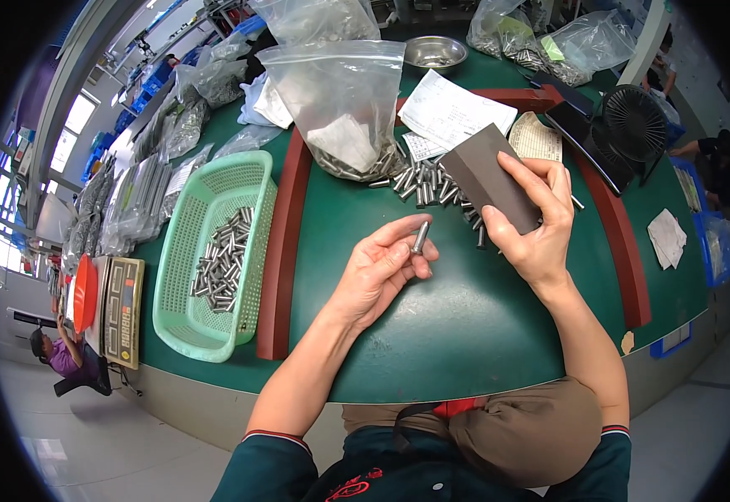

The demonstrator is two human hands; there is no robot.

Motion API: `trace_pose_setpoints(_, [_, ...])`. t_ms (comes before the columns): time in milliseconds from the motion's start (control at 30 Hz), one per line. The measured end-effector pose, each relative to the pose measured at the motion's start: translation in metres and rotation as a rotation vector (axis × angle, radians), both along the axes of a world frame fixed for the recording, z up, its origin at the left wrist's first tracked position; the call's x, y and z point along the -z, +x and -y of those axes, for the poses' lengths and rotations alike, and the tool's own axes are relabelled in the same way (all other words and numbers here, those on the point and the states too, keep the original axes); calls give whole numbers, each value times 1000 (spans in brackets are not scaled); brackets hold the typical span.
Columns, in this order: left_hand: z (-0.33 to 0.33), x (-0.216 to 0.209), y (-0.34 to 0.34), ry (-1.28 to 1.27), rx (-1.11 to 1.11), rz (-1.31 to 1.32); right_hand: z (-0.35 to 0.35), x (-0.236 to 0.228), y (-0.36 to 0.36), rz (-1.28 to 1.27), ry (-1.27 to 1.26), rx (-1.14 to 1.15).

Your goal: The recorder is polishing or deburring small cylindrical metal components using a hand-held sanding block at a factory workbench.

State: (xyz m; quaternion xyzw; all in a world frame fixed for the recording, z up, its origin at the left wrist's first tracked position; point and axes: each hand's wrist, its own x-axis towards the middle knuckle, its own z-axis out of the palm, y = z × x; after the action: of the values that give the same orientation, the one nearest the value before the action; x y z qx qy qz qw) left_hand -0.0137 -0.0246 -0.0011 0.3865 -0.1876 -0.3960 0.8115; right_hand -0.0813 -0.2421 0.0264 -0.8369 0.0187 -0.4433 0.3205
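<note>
Between the thumb and fingers of my left hand (pixel 381 269) is a single headed metal pin (pixel 421 238), held upright above the green tabletop. My right hand (pixel 545 222) grips a dark grey-brown block (pixel 484 171) with a slanted edge, like a sanding sponge, tilted to the right of the pin and apart from it. Behind and partly under the block lies a heap of metal pins (pixel 427 184). More loose pins (pixel 224 259) fill part of the mint-green plastic basket (pixel 166 314) on the left. A clear zip bag (pixel 340 100) of pins stands behind the heap.
A dark red wooden frame (pixel 281 259) borders the work area. Papers (pixel 455 107) lie at the back, with a metal bowl (pixel 436 55) beyond. A black fan (pixel 632 124) stands at right. Scales (pixel 122 309) sit left of the basket. A person (pixel 68 356) sits far left.
</note>
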Motion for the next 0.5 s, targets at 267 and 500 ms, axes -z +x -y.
trace_pose_setpoints(267, [-2, 3, 2, 6, 32, 15, 0, 0, 0, 10, -6, -7])
trace_pose_setpoints(500, [-1, 4, 2, 19, 44, 22, 0, 0, 1, 6, 3, -11])
